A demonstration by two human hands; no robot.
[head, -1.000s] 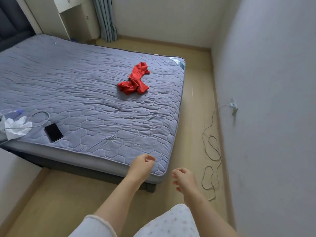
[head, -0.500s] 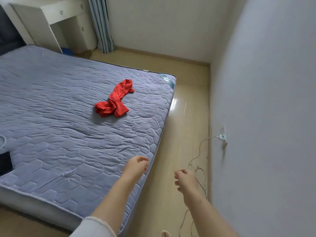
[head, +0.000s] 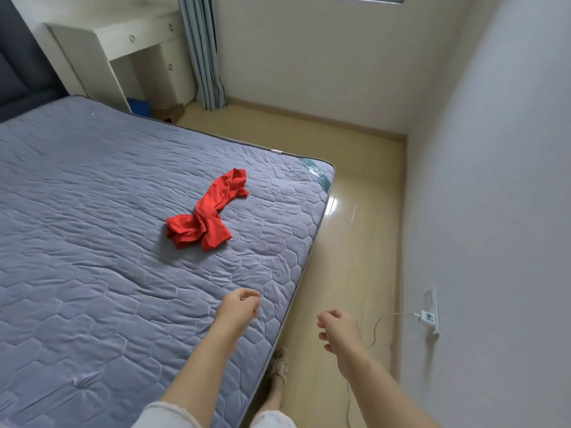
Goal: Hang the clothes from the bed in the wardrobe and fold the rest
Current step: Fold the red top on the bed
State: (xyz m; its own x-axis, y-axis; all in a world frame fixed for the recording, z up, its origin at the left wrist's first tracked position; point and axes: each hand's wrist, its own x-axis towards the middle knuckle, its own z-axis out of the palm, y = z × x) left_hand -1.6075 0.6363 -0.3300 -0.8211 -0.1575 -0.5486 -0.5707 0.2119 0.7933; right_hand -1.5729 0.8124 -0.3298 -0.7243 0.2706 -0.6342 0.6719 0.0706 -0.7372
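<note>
One red garment [head: 206,215] lies crumpled and twisted on the bed [head: 92,242], toward its far right corner, on a grey-blue quilted cover stitched in hexagon shapes. Nothing lies on top of the garment, and the stretch of cover between it and the person is bare and lightly wrinkled.

Both arms reach forward from the bottom of the view. The left hand [head: 239,308] hovers over the bed's near right edge, fingers loosely curled, holding nothing. The right hand [head: 338,330] hangs over the floor beside the bed, fingers also loosely curled and holding nothing. Neither hand touches the garment, which lies well beyond them. A pale sleeve [head: 167,417] covers the left upper arm.

The person stands in the narrow strip of light wooden floor [head: 355,236] between the bed's right side and a pale wall [head: 494,211]. One foot in a fuzzy beige slipper [head: 279,364] is on the floor, just beside the bed's edge. On the wall to the right, low down, a white charger [head: 428,317] sits in a socket, and its thin cable [head: 380,329] trails toward the floor.

Past the bed stand a white desk with drawers [head: 133,41] and a grey-blue curtain [head: 202,50] hanging to the floor. A dark padded headboard [head: 21,72] rises at the upper left.
</note>
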